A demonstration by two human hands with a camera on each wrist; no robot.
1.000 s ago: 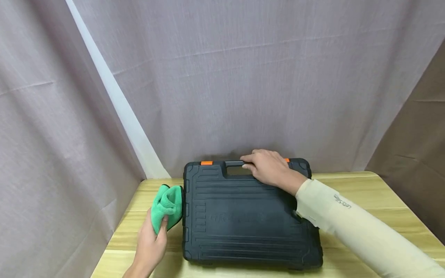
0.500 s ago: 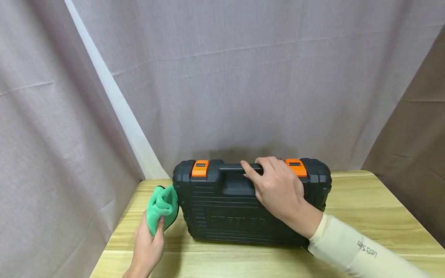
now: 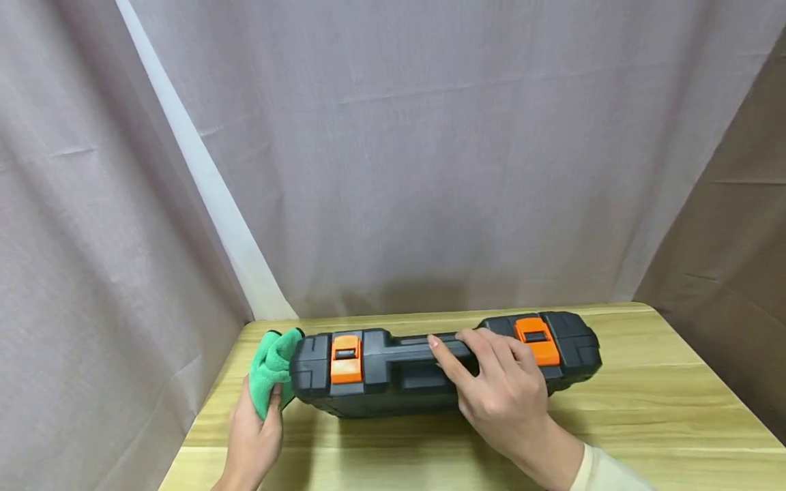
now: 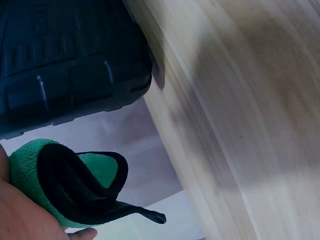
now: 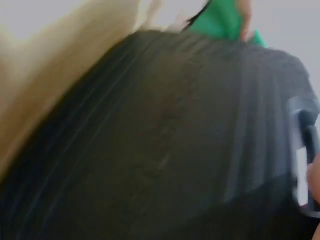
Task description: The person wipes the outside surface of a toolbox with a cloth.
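From the head view, a black toolbox is being stood on edge on the worktop, latches shut, contents hidden; its handle is being gripped by right-hand fingers. The left wrist view shows a green cloth being pinched by the left hand beside it. The right wrist view is blurred.

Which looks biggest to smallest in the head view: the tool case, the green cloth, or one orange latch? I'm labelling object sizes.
1. Black tool case, by far the largest.
2. Green cloth, partly hidden by the left hand and the case.
3. Left orange latch, smallest.

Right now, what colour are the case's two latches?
Orange latches, clearest in the head view.
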